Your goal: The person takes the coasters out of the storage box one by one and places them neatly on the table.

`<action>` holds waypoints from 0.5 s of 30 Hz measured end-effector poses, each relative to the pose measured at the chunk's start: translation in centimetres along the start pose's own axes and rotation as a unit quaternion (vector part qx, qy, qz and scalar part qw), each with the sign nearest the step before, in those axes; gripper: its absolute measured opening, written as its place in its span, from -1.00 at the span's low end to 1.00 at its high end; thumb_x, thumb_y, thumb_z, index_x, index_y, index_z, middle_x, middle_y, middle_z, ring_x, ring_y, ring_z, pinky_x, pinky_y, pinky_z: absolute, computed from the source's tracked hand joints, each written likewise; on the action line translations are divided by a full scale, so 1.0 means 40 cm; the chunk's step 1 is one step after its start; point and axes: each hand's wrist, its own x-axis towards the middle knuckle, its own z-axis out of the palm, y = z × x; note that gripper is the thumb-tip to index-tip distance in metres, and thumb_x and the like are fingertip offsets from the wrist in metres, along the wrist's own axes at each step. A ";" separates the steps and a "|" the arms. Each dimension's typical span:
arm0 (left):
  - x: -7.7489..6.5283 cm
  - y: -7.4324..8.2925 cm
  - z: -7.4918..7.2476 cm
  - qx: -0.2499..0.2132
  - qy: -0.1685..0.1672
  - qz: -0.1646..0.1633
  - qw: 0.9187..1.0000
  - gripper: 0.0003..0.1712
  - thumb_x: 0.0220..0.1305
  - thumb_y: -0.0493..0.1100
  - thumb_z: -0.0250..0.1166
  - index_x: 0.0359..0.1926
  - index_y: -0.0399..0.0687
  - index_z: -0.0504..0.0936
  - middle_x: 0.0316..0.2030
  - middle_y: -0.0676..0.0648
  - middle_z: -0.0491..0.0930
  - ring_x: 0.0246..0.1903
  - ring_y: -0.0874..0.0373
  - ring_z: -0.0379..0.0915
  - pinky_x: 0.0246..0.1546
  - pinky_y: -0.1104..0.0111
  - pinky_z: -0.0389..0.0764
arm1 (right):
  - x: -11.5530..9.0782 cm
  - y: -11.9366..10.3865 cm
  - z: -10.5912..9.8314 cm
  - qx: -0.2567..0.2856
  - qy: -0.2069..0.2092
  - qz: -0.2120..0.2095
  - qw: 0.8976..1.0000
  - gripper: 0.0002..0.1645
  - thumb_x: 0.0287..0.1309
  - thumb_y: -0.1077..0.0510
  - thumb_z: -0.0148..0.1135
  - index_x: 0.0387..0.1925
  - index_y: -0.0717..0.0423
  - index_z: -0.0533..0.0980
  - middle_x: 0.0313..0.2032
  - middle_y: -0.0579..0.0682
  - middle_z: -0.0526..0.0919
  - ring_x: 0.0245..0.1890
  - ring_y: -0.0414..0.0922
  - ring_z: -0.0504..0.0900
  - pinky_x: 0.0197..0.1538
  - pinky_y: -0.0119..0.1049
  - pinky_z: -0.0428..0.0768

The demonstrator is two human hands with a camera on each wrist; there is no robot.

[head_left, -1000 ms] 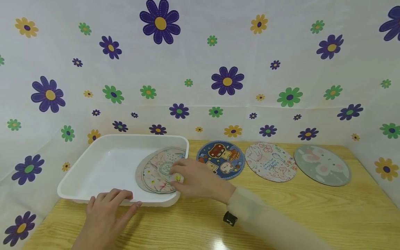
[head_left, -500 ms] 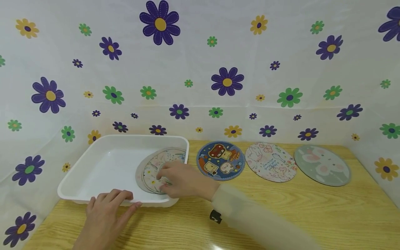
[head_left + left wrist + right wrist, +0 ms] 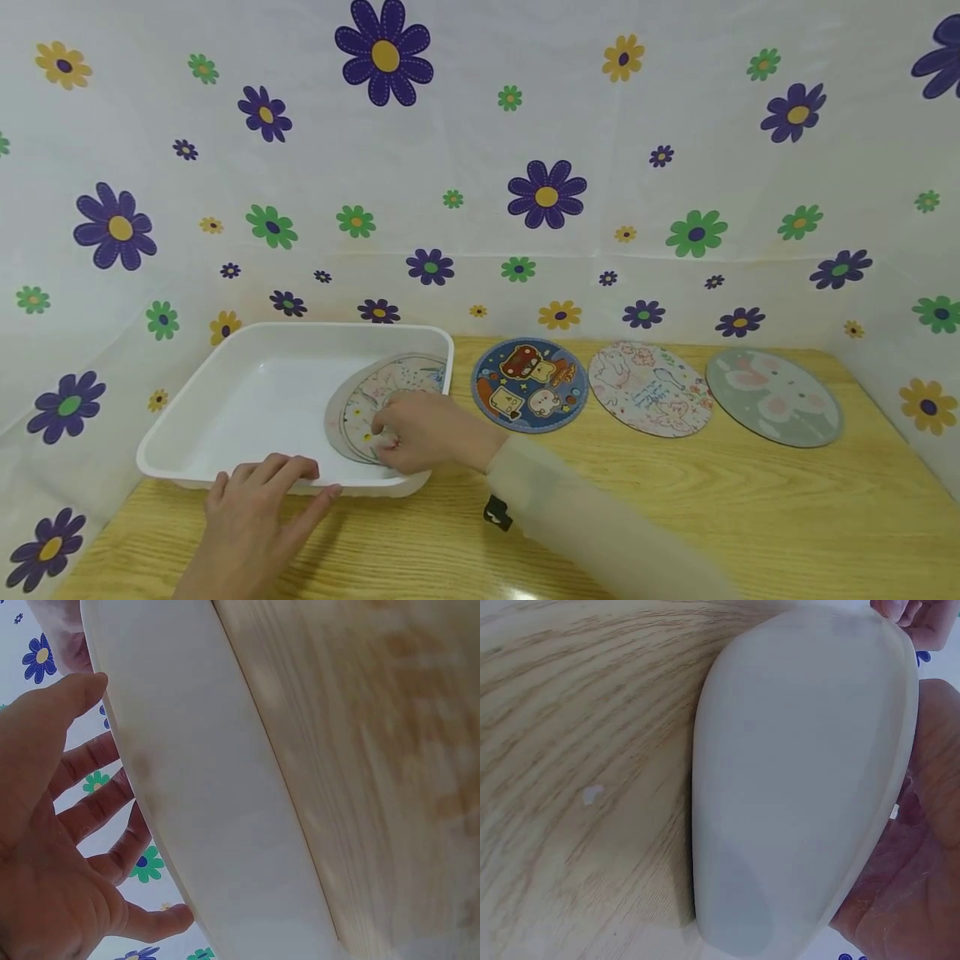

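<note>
A white plastic tray [image 3: 270, 400] stands at the left of the wooden table. My left hand [image 3: 251, 517] holds its front rim, fingers bent over the edge and thumb against it. Several thin round mats overlap at the tray's right end. On top is a pale floral mat [image 3: 358, 417] with small flowers and leaves. My right hand [image 3: 427, 429] reaches over the front right corner, its curled fingers and thumb pinching at this floral mat. A pale bit shows between the fingertips. In the right wrist view, the tray's wall [image 3: 802, 780] hides those fingertips.
Right of the tray lie three round mats in a row: a blue one with cartoon figures [image 3: 529, 385], a white one with pink drawings [image 3: 649, 388] and a grey-green one with a bunny [image 3: 775, 396]. A flower-printed white sheet [image 3: 450, 150] hangs behind the table.
My right hand has moved left over the floral mat, and its fingers have drawn together. The left hand, the tray and the row of mats have stayed in place.
</note>
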 end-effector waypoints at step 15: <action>0.002 0.010 0.001 -0.006 -0.001 -0.007 1.000 -0.61 0.20 0.22 0.46 -0.19 0.06 0.67 -0.16 -0.06 0.70 -0.04 -0.36 0.54 0.06 -0.60 0.20 | 0.036 -0.006 0.018 -0.029 -0.058 0.080 0.995 -0.58 0.16 -0.03 0.44 0.10 -0.29 0.67 -0.05 -0.28 0.72 -0.14 -0.32 0.56 -0.13 -0.43 0.51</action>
